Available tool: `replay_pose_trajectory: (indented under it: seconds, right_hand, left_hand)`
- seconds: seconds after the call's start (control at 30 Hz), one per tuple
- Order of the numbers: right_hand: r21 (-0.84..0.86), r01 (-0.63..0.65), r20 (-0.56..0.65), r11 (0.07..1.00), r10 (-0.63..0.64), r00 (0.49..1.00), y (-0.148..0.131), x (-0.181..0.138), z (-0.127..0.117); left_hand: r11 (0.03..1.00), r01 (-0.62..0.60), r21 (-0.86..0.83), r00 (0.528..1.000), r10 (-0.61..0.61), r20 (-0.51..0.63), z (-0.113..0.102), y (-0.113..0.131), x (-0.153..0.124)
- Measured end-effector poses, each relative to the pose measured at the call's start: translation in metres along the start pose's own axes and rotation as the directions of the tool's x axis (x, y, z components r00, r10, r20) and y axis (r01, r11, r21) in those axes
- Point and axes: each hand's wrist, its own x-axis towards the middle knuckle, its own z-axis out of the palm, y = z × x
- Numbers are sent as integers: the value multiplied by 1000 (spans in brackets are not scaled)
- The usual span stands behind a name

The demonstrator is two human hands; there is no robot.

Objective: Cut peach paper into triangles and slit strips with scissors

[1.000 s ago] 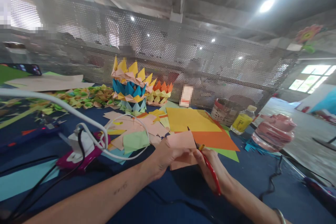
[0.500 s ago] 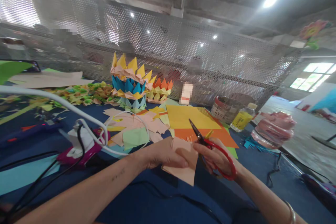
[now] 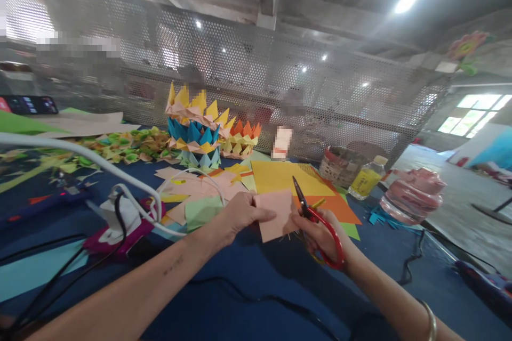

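My left hand (image 3: 240, 214) pinches a small pink paper square (image 3: 276, 214) by its left edge, holding it upright above the blue table (image 3: 248, 287). My right hand (image 3: 320, 234) grips red-handled scissors (image 3: 320, 224), blades pointing up and away at the paper's right edge. Behind them lie yellow (image 3: 284, 177) and orange (image 3: 336, 208) sheets and a scatter of pink and green paper pieces (image 3: 200, 197).
Stacked folded paper crowns (image 3: 194, 128) stand at the back, folded units (image 3: 120, 145) heaped to their left. A glue gun (image 3: 120, 229) with white cable (image 3: 80, 157) lies left. A basket (image 3: 340, 165), a yellow-labelled bottle (image 3: 366, 178) and a pink jar (image 3: 412, 197) sit right. A perforated metal screen (image 3: 280, 80) rises behind.
The pink paper has been turned and raised from hanging low to upright. The scissors have shifted slightly left, their blades now against the paper's right edge.
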Motion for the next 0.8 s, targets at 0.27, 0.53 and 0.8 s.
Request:
replay_pose_trajectory:
  seconds: [0.27, 0.53, 0.8]
  right_hand:
    - [-81, -11, -143, 997, -1, 990, -11, -7, 10]
    - [-125, 70, -121, 990, -86, 989, -2, -11, 13]
    - [-177, 83, -125, 981, -106, 986, 0, -13, 15]
  left_hand:
    - [970, -57, -238, 998, 60, 7, 11, -10, -2]
    - [984, -120, -131, 990, 128, 53, 8, -16, -1]
    - [968, -184, -170, 980, 194, 49, 10, -18, -1]
